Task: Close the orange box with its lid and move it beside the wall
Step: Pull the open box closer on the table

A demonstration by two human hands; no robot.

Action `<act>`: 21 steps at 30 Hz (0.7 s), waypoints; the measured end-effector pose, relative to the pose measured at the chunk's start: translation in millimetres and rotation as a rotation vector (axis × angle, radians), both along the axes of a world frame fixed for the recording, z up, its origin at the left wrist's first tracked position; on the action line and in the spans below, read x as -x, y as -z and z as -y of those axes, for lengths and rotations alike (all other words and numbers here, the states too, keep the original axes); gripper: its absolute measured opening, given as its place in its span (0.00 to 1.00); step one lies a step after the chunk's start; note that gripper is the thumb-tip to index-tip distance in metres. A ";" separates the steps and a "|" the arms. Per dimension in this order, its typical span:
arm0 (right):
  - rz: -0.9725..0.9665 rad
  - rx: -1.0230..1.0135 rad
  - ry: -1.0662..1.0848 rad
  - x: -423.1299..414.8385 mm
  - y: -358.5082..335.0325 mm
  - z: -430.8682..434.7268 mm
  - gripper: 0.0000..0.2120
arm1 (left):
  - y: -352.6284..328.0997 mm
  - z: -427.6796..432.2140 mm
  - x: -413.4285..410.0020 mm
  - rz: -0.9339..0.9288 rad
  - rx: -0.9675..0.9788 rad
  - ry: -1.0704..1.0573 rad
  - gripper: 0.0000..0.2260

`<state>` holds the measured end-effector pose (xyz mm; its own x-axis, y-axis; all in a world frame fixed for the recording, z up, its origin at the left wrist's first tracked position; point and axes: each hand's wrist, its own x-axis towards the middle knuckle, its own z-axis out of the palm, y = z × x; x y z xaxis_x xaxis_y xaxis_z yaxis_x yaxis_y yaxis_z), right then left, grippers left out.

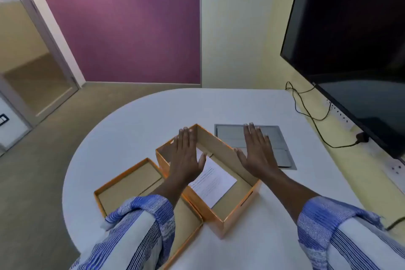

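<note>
Striped sleeves (pixel 140 221) lead to a left hand (pixel 186 160) and right hand (pixel 257 155) hovering flat, fingers spread, gripping nothing, over the open orange box (pixel 230 217) mid-table; its lid (pixel 122 190) lies upturned touching the box's left, so flip it and square corners before pressing.

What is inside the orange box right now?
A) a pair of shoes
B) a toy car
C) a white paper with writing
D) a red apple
C: a white paper with lines of writing lies flat on the bottom of the open orange box, partly under the left hand.
</note>
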<state>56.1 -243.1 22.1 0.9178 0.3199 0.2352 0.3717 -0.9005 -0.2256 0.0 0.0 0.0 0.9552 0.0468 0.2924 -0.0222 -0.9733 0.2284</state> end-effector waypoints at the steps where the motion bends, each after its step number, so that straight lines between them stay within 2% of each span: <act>1: -0.042 0.019 0.022 5.4 8.4 1.5 0.39 | 8.2 1.3 6.3 -0.031 0.011 -0.028 0.39; 10: -0.330 0.122 0.124 47.0 71.8 21.1 0.39 | 70.6 17.4 51.4 -0.270 0.156 -0.228 0.40; 15: -0.362 0.147 0.122 53.5 91.3 30.6 0.29 | 84.1 32.7 59.0 -0.330 0.492 -0.407 0.43; 18: -0.376 0.191 0.121 51.1 93.7 32.1 0.27 | 86.0 39.6 54.6 -0.436 0.714 -0.517 0.39; 21: -0.373 0.182 0.131 48.2 89.7 31.9 0.26 | 86.2 39.1 48.4 -0.436 0.854 -0.546 0.36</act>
